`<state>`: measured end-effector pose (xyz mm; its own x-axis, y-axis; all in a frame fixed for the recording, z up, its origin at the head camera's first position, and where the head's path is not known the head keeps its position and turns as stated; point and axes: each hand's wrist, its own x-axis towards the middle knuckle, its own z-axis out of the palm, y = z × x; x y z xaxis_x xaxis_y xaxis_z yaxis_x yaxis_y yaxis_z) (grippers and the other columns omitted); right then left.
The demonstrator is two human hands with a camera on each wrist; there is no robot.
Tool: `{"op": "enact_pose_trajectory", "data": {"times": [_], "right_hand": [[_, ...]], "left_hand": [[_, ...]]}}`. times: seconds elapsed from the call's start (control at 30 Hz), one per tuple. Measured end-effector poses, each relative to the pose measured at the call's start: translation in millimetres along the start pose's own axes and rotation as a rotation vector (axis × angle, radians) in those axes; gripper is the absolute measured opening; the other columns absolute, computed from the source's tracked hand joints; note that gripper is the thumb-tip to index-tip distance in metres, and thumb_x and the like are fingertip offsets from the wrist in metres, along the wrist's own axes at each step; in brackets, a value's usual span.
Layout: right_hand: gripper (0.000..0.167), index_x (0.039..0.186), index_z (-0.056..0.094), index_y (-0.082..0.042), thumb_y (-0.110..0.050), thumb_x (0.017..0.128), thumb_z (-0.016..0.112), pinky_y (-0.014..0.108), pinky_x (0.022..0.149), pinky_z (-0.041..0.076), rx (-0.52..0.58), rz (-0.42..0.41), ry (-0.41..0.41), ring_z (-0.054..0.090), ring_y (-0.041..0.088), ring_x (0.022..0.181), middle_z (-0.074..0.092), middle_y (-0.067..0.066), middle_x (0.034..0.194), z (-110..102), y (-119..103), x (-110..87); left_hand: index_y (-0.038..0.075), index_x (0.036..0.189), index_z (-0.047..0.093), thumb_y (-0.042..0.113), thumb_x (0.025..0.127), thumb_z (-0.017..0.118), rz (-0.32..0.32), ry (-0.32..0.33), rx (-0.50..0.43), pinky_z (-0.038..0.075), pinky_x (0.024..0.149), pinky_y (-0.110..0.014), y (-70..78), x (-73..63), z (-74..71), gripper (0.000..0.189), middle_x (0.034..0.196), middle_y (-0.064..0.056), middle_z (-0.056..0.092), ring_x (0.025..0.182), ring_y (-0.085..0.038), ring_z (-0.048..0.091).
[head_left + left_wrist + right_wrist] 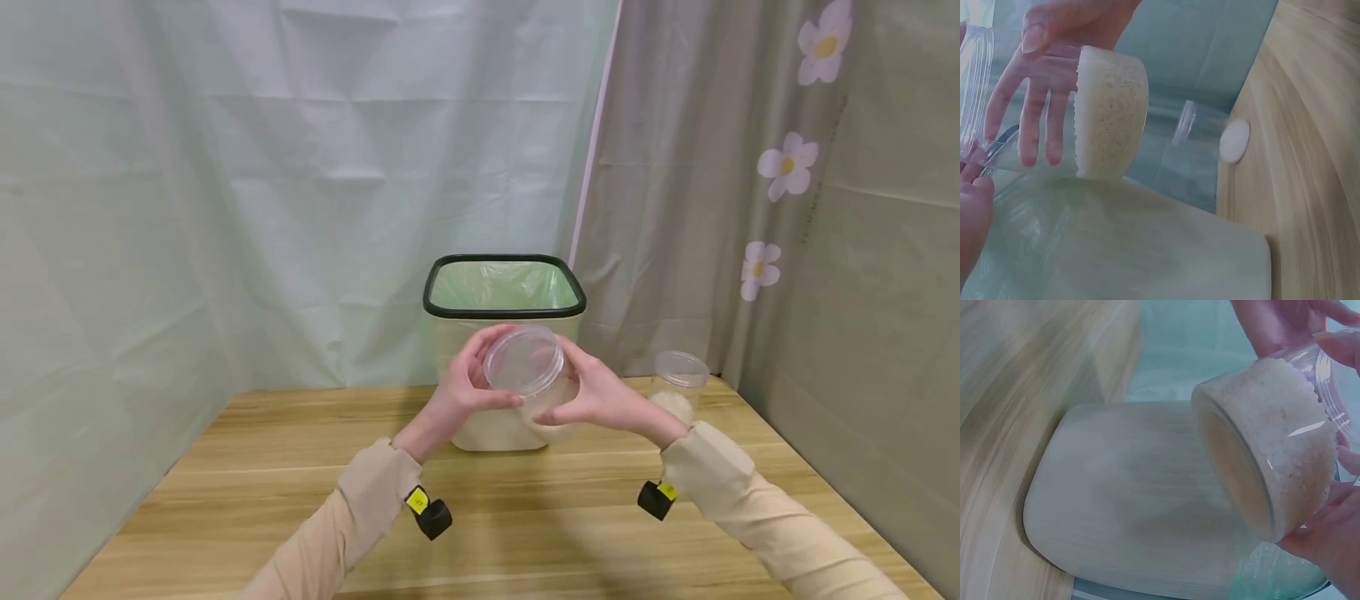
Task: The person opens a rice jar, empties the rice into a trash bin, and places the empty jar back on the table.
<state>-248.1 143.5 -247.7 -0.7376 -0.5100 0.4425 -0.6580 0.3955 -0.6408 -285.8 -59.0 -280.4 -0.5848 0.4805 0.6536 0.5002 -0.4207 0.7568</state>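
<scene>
Both hands hold a clear plastic jar (1272, 437) in the air, close in front of the bin. Pale grains that look like rice (1112, 115) fill its bottom part. The jar is tilted, its clear screw lid (525, 360) facing up toward the head camera. My left hand (468, 382) grips the lid end, thumb on the near side of the rim. Round the jar's body curl the fingers of my right hand (596, 390), with the thumb low on the near side. In the left wrist view the right fingers show through the clear wall.
A light bin (498, 435) with a black rim and a green liner bag (502, 286) stands behind the hands. To the right, near the table's back edge, is a second clear lidded jar (681, 371) with white contents. Curtains (315, 167) surround the wooden table (300, 467).
</scene>
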Motion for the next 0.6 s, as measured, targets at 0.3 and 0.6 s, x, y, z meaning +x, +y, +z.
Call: {"op": "enact_pose_trajectory", "data": {"times": [0.3, 0.6], "right_hand": [[0.092, 0.137, 0.031, -0.011, -0.015, 0.062, 0.083, 0.039, 0.083, 0.039, -0.039, 0.027, 0.058, 0.049, 0.019, 0.101, 0.052, 0.006, 0.116, 2, 23, 3.6], [0.093, 0.137, 0.032, -0.014, -0.023, 0.06, 0.083, 0.037, 0.077, 0.043, -0.179, -0.011, 0.196, 0.051, 0.02, 0.097, 0.05, 0.006, 0.118, 8, 28, 5.1]], "left_hand": [[-0.004, 0.13, 0.033, 0.007, 0.068, 0.079, -0.024, 0.093, 0.033, 0.035, 0.092, -0.04, -0.3, 3.3, 6.1, 0.078, 0.129, -0.015, 0.042, 0.114, -0.029, 0.039], [0.001, 0.127, 0.032, 0.001, 0.069, 0.075, -0.093, 0.268, 0.071, 0.036, 0.091, -0.041, -7.3, 6.1, 18.6, 0.072, 0.127, -0.013, 0.044, 0.112, -0.028, 0.042]]}}
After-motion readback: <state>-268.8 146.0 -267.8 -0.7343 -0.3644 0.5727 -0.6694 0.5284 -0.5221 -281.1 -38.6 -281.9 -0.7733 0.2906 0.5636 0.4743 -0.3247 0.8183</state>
